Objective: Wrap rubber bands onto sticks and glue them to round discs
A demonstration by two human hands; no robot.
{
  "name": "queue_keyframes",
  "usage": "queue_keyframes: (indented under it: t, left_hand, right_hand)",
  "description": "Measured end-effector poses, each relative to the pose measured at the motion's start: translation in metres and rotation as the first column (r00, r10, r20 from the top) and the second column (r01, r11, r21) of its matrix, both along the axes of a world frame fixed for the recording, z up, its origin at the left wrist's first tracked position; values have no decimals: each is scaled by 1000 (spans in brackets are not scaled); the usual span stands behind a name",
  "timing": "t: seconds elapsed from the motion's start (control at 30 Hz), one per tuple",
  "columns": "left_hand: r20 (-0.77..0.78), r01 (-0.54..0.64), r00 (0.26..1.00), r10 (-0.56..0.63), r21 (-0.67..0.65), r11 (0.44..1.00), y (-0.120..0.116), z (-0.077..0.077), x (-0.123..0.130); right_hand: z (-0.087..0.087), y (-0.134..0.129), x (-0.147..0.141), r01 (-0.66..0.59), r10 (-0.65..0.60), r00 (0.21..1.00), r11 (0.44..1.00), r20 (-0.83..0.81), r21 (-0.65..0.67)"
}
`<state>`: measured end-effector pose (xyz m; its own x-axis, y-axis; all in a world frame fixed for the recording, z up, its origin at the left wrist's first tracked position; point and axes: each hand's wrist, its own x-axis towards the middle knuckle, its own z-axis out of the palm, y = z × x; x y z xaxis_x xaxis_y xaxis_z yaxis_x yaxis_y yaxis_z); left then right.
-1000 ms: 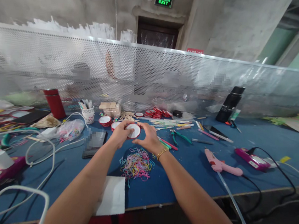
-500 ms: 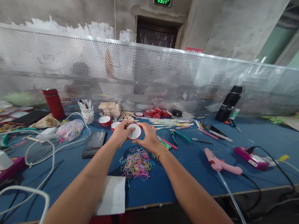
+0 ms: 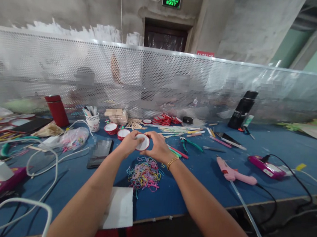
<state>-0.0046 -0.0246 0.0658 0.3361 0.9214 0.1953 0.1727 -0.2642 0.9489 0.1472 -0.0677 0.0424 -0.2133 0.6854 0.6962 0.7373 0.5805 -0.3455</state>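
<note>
Between both hands I hold a small round white disc with a red rim, raised over the table. My left hand grips its left side, thumb on the white face. On the opposite edge, my right hand has its thumb and fingers curved round the rim. Just below lies a heap of colourful elastic bands. Behind my left hand are a stack of red-rimmed white discs and another similar stack. A dark phone lies left of my left forearm.
A pink glue gun, green-handled pliers and a purple power strip lie to the right. A red flask, a pen cup and white cables are leftward. A perforated metal screen runs along the back.
The disc and both hands have shifted slightly right and down, uncovering more of the disc stack behind my left hand. Both hands still grip the disc.
</note>
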Motion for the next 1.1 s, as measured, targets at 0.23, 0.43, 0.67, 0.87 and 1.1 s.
queue_keyframes:
  t: [0.23, 0.43, 0.67, 0.87, 1.1]
  left_hand:
    - [-66, 48, 997, -45, 47, 998, 0, 0, -4]
    - [-75, 37, 997, -32, 66, 997, 0, 1, -4]
    - [-52, 55, 997, -51, 73, 996, 1, -1, -4]
    - [-13, 45, 999, -45, 13, 999, -2, 2, -2]
    - [78, 79, 994, -71, -105, 991, -6, 4, -2]
  right_hand:
    - [0, -1, 0, 1, -1, 999, 1000, 32, -18]
    - [0, 0, 2, -12, 12, 999, 1000, 34, -22]
    - [-1, 2, 3, -28, 28, 999, 999, 21, -40]
    - [0, 2, 3, -54, 52, 998, 997, -27, -59]
    - [-2, 4, 3, -155, 139, 976, 984, -165, -92]
